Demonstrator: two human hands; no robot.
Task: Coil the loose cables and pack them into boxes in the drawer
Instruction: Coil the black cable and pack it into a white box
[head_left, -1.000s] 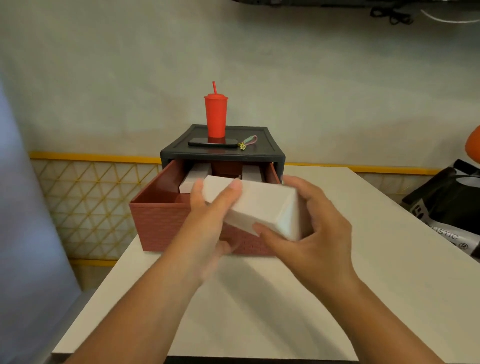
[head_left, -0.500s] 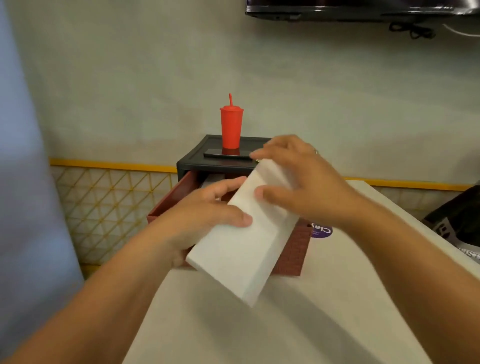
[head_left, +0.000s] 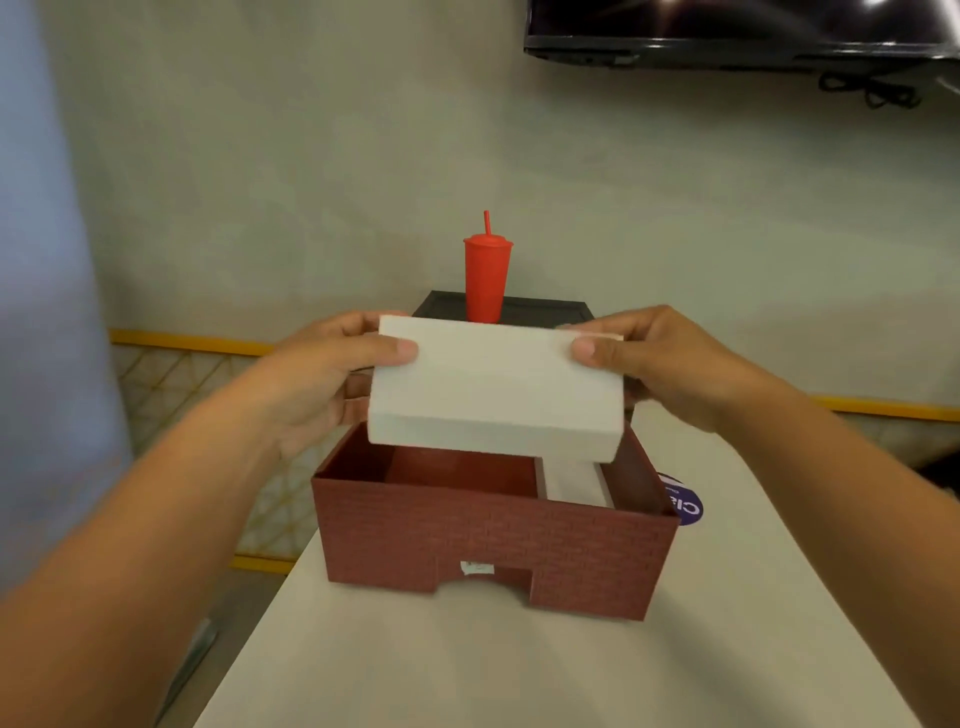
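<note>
You hold the box (head_left: 493, 384) nearly level above the drawer (head_left: 488, 545), its long axis running left to right across your view and its broad white face turned toward you; its lower edge hangs just over the drawer's back half. The drawer stands open on the pale surface (head_left: 519, 670), its notched front wall facing you. A second box (head_left: 574, 480) lies front to back in its right side, and the left part shows bare red floor. Behind the drawer sits the dark cabinet (head_left: 550, 312) with a red cup (head_left: 487, 275) upright on top. A purple sticker (head_left: 685, 506) lies on the surface just right of the drawer. The wall behind is plain, with a yellow strip low down and a dark screen (head_left: 727, 31) mounted at the upper right. Your left hand (head_left: 322, 374) grips the box's left end, thumb on the near face and fingers curled behind. Your right hand (head_left: 660, 364) grips the right end the same way, thumb in front.
</note>
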